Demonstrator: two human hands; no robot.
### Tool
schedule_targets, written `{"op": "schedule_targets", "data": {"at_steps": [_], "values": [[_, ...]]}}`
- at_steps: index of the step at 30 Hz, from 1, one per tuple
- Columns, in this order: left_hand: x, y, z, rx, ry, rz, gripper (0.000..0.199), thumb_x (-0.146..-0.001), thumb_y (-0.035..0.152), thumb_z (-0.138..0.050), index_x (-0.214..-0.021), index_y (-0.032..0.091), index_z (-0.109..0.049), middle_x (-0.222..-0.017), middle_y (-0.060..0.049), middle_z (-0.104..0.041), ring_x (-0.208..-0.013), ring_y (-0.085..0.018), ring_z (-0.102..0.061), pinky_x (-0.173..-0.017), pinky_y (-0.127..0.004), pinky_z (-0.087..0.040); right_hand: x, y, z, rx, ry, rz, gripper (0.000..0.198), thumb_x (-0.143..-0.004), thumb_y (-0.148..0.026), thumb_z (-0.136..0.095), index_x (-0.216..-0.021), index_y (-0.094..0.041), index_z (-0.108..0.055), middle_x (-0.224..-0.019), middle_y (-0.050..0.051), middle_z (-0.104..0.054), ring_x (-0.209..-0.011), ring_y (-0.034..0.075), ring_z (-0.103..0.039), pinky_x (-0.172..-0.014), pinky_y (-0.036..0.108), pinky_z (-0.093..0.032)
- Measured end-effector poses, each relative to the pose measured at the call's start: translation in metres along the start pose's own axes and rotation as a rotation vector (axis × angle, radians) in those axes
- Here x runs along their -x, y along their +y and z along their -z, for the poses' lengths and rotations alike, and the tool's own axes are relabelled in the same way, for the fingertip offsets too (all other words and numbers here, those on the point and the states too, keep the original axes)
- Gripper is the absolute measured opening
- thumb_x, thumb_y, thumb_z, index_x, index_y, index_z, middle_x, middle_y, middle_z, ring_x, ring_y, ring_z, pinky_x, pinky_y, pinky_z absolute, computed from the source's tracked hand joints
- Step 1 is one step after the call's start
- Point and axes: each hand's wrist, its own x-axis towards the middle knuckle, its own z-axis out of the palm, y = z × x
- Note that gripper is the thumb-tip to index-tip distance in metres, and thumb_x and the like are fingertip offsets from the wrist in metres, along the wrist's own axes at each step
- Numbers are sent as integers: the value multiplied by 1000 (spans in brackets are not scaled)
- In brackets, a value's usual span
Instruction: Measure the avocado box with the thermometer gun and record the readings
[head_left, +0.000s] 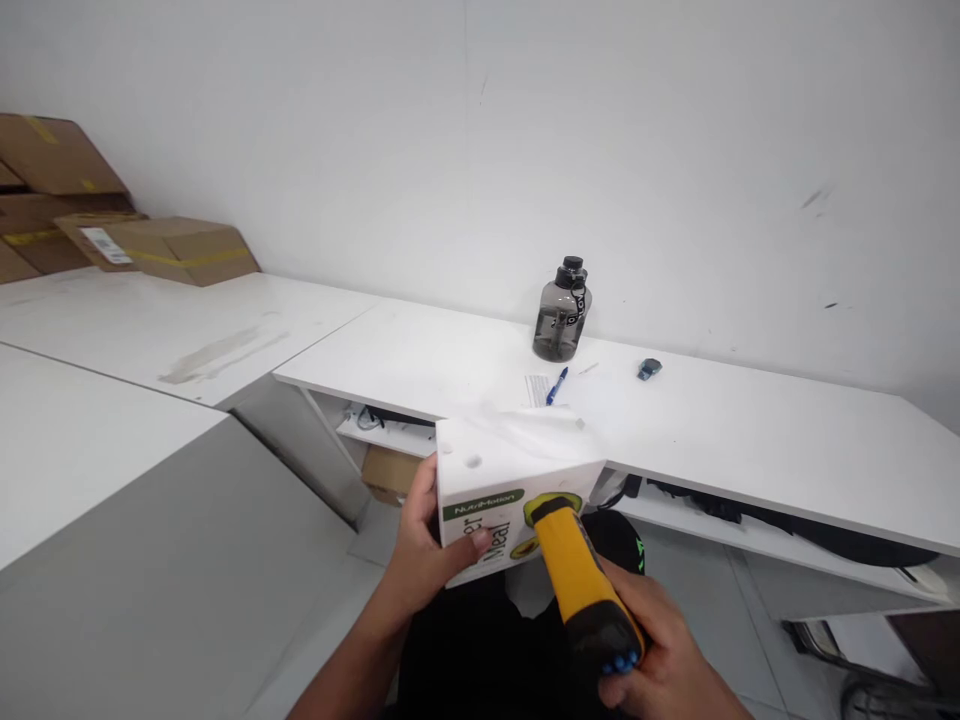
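Note:
My left hand grips a white printed box by its left side, the thumb pressed on the front face. Its front reads "NutriMotion" and "Meal" and carries avocado pictures; the top shows a round mark and shiny, wrinkled patches. In my right hand is a yellow and black handheld tool with blue bits at its near end; I cannot make out its exact kind. The tool's far end covers part of the avocado picture; whether it touches the box I cannot tell. Both are above my lap.
On the white table stand a dark water bottle, a blue pen on a paper slip and a small dark item. Cardboard boxes are stacked at the far left. Below the tabletop, a shelf holds dark items.

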Motion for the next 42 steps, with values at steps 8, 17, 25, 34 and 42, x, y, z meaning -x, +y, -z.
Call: {"op": "schedule_targets", "data": {"at_steps": [8,17,25,34,42], "values": [[-1,0,4,-30,-49,-18,82,-63,30,-82,-135,23,-44,-121,-12,-68,-106,-31,-67,-76,-34,-60,1,-2,1,117,13,14,73,-84,-71,-55,-141,-25,-54,-95,7,-75,-77,22,-73,-64,23,-58],[2,-6,7,-10,-35,36,88,-60,30,-85,-136,23,-43,-118,-12,-70,-99,-31,-70,-74,-36,-61,5,-6,4,92,-25,-52,76,-79,-73,-59,-139,-27,-57,-97,7,-76,-79,23,-73,-67,24,-59],[3,-5,6,-8,-48,8,85,-60,29,-84,-134,21,-43,-114,-13,-71,-96,-31,-71,-72,-35,-61,6,-8,9,171,-31,-52,78,-73,-74,-65,-133,-24,-63,-100,9,-76,-83,25,-73,-70,26,-60],[5,-8,9,-15,-20,5,91,-57,29,-85,-137,22,-42,-113,-12,-71,-95,-31,-71,-76,-38,-61,-5,-18,16,150,-107,-80,74,-73,-74,-65,-127,-23,-68,-94,8,-77,-77,23,-73,-63,22,-58],[8,-7,9,-16,-27,-21,88,-60,32,-84,-136,23,-41,-115,-11,-70,-98,-30,-70,-80,-40,-60,11,-2,13,292,-32,-85,85,-66,-80,-66,-128,-22,-67,-102,11,-77,-85,26,-74,-70,28,-61]]}}
